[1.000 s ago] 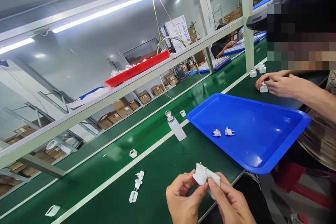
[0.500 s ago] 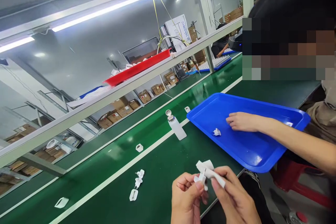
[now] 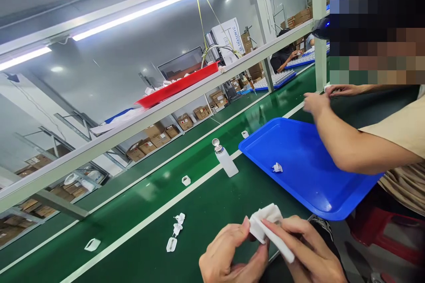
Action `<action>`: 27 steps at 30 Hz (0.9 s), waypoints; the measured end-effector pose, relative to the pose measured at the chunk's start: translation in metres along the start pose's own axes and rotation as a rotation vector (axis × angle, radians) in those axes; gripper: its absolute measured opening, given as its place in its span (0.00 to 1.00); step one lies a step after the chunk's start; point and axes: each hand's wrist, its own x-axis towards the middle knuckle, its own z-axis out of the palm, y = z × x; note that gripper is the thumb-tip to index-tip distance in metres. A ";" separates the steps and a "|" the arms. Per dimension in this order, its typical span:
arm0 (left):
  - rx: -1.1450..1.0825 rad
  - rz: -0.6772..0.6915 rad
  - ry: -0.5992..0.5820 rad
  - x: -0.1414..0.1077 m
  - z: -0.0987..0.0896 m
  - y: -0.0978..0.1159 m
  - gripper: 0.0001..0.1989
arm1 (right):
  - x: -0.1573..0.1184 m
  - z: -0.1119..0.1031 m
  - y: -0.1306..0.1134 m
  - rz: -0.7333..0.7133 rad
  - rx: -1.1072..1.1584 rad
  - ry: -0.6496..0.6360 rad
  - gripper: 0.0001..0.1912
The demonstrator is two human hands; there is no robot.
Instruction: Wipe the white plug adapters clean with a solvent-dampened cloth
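1. Far left, a white shell (image 3: 92, 244) lies on the green belt (image 3: 142, 199), beyond the pale strip (image 3: 139, 225) dividing belt from desk (image 3: 212, 208).
2. Three white parts (image 3: 177, 229) sit in a short row on the desk; a broad stretch of green separates them from the hands.
3. A second shell (image 3: 186, 180) rests on the belt, near the strip.
4. A bottle (image 3: 227, 163) stands beside the strip.
5. Left hand (image 3: 232, 252), at the desk's front edge: its grip is closed on a white plug (image 3: 257, 230), partly hidden by cloth.
6. Right hand (image 3: 308, 247): its grip pinches the white cloth (image 3: 280, 245) against the plug.
7. A blue tray (image 3: 299, 146) overhangs the front edge. A second plug (image 3: 277, 167) lies near its left rim, with wide blue floor rightward until a co-worker's arm (image 3: 345, 141) crosses above.
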 end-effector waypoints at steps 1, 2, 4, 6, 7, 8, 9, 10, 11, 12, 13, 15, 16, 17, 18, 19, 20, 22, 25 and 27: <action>0.003 -0.005 0.009 0.001 0.000 0.002 0.19 | -0.001 -0.001 0.001 0.070 -0.033 0.059 0.24; -0.006 -0.028 0.018 0.002 0.000 0.004 0.19 | -0.001 -0.001 0.003 0.155 -0.061 0.125 0.21; -0.060 -0.119 0.020 0.003 0.001 0.008 0.18 | -0.001 0.002 0.002 0.315 -0.049 0.225 0.15; -0.155 -0.277 -0.005 0.002 0.003 0.011 0.16 | 0.000 0.009 -0.002 0.398 0.108 0.222 0.13; -0.220 -0.377 -0.023 0.001 0.004 0.012 0.15 | 0.000 0.013 -0.006 0.418 0.220 0.198 0.12; -0.293 -0.479 -0.042 0.000 0.005 0.012 0.14 | 0.001 0.017 -0.010 0.438 0.322 0.184 0.12; -0.367 -0.574 -0.059 0.000 0.005 0.011 0.13 | 0.001 0.021 -0.014 0.458 0.401 0.182 0.13; -0.443 -0.658 -0.075 -0.001 0.004 0.010 0.14 | 0.002 0.024 -0.017 0.469 0.446 0.190 0.13; -0.515 -0.734 -0.092 0.000 0.004 0.009 0.15 | 0.002 0.026 -0.019 0.460 0.453 0.206 0.13; -0.579 -0.804 -0.110 0.000 0.003 0.008 0.16 | 0.002 0.027 -0.019 0.426 0.421 0.226 0.13; -0.637 -0.875 -0.129 0.001 0.001 0.006 0.17 | 0.001 0.027 -0.017 0.367 0.345 0.249 0.12; -0.746 -1.010 -0.161 0.003 -0.002 0.003 0.19 | -0.001 0.024 -0.012 0.256 0.109 0.295 0.12; -0.793 -1.063 -0.168 0.002 -0.003 0.002 0.20 | -0.001 0.023 -0.009 0.235 0.001 0.309 0.13; -0.836 -1.110 -0.167 0.002 -0.004 0.000 0.20 | -0.001 0.023 -0.008 0.249 -0.063 0.310 0.14; -0.876 -1.155 -0.159 0.000 -0.004 -0.002 0.20 | 0.000 0.023 -0.008 0.293 -0.064 0.297 0.14; -0.909 -1.207 -0.143 -0.002 -0.004 -0.003 0.19 | 0.002 0.025 -0.010 0.355 -0.002 0.273 0.13; -0.933 -1.268 -0.121 -0.004 -0.003 -0.005 0.18 | 0.003 0.026 -0.013 0.422 0.101 0.243 0.12; -0.972 -1.401 -0.058 -0.008 0.000 -0.008 0.17 | 0.007 0.030 -0.021 0.547 0.299 0.197 0.13; -1.049 -1.527 0.057 -0.010 0.005 -0.013 0.18 | 0.010 0.032 -0.029 0.632 0.431 0.120 0.13; -1.083 -1.541 0.100 -0.011 0.008 -0.015 0.19 | 0.010 0.031 -0.032 0.643 0.423 0.116 0.12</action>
